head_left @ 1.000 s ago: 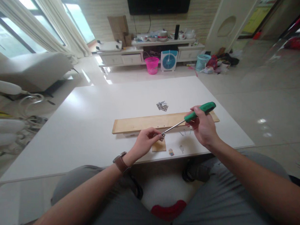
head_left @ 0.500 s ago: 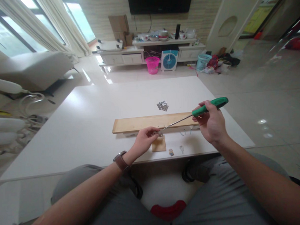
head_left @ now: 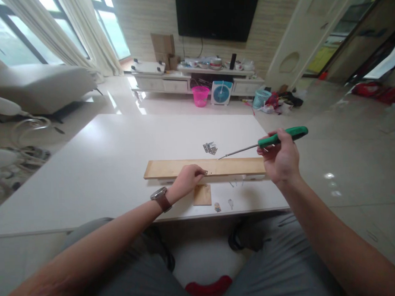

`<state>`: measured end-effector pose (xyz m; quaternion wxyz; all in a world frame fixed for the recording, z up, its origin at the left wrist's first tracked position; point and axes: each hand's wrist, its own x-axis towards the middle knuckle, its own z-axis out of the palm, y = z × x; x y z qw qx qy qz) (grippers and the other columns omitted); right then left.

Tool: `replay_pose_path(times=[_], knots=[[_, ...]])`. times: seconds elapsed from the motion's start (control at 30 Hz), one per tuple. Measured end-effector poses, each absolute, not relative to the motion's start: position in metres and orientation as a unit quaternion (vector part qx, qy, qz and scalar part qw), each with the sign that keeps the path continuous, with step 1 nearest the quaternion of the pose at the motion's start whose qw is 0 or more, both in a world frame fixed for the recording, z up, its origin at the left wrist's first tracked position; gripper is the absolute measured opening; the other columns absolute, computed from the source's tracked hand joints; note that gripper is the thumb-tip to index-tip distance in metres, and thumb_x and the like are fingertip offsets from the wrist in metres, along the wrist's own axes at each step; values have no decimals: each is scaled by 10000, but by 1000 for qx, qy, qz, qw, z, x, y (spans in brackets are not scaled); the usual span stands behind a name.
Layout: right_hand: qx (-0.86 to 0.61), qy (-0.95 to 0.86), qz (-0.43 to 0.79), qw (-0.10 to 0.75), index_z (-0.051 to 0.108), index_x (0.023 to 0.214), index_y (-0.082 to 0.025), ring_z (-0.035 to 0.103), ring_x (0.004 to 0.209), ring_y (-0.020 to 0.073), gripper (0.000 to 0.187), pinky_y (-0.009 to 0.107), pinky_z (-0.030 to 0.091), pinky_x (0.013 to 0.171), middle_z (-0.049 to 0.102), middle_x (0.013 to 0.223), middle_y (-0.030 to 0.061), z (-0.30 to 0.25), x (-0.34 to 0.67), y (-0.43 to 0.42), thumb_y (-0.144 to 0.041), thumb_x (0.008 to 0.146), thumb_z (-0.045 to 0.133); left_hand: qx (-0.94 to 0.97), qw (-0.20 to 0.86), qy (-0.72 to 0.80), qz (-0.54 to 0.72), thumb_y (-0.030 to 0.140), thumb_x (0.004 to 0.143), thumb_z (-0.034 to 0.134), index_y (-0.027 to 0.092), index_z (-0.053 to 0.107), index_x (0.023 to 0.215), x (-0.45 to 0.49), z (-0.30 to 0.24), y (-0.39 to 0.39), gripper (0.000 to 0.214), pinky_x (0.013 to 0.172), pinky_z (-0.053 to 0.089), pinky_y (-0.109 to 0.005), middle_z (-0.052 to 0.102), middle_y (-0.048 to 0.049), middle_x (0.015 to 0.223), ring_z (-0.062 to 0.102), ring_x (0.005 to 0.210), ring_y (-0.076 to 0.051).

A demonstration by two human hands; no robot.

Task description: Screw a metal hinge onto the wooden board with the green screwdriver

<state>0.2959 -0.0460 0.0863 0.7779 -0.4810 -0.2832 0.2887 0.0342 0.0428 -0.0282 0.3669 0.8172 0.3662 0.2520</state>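
My left hand [head_left: 189,176] pinches a small metal hinge [head_left: 205,172] at the near edge of a long wooden board [head_left: 172,167]. Most of the hinge is hidden by the fingers. My right hand [head_left: 282,156], closed around the green handle, holds a screwdriver [head_left: 239,151] above the board's right part. Its tip points left and touches nothing that I can make out. Beyond the board lies a small pile of hinges and screws [head_left: 210,148]. A small square wooden piece [head_left: 202,195] rests on the near side, with a few loose screws [head_left: 236,183] to its right.
The white table [head_left: 119,146] carries a cartoon-figure piece [head_left: 217,207] and a small pale item [head_left: 231,203] near its front edge. White supports [head_left: 253,177] show under the board. Across the floor stand a pink basket [head_left: 201,96] and a blue fan [head_left: 221,93].
My left hand has brought the hinge from above the square piece onto the board's near edge. The screwdriver tip has moved away from the hinge, up and over the board. The view has tilted upward.
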Motion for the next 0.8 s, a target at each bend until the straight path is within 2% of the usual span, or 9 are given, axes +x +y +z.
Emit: replay_pose_path(times=[0.17,0.2,0.27,0.33,0.43,0.6,0.73,0.8], knots=[[-482,-266,238,800,611,825,-238,596,532,105,494,229,517,462,621,647,-62,108,294,-38,-655,761,867,867,274,316,272,70,937,730,176,882,909,41,-31,49,187,1030,589,-446,790,-141,1177,737,1050,-262],[-478,-266,236,803,610,828,-239,600,529,103,500,226,518,461,619,648,-66,111,293,-34,-652,743,877,872,254,312,278,90,941,744,173,873,884,41,-32,49,164,1023,588,-450,776,-142,1175,721,1064,-270],[-466,-264,237,810,608,834,-241,603,527,97,509,220,515,457,631,657,-68,112,293,-23,-643,708,895,888,229,301,261,120,968,749,178,866,858,40,-35,49,171,965,588,-430,766,-116,1014,699,1006,-268],[-457,-259,239,816,600,836,-248,596,523,90,518,211,502,452,646,659,-74,108,294,-10,-643,689,901,900,234,276,242,135,1017,711,192,876,928,37,-39,48,196,918,583,-397,761,-93,931,690,941,-248],[-463,-263,250,809,576,859,-254,575,500,84,547,203,461,433,699,682,-62,93,295,7,-711,737,851,908,213,254,256,128,1048,669,205,866,1083,32,-47,44,215,880,585,-357,772,-86,976,685,961,-233],[-509,-272,268,772,600,923,-250,552,479,79,582,195,357,399,787,744,-21,65,297,9,-715,717,883,921,174,190,292,126,1075,638,200,820,1119,26,-58,38,201,870,612,-344,793,-94,1091,686,999,-219],[-532,-244,285,759,614,909,-249,566,502,86,553,188,416,439,778,686,-31,54,302,-5,-588,642,960,925,148,161,312,175,1120,594,170,785,1198,26,-61,35,206,850,619,-345,789,-106,1077,678,970,-215],[-525,-230,306,760,620,924,-251,587,520,102,512,194,431,443,787,687,-19,50,306,-11,-579,668,919,923,146,164,317,175,1124,586,173,777,1221,27,-61,33,214,853,621,-346,787,-108,1086,673,958,-212]])
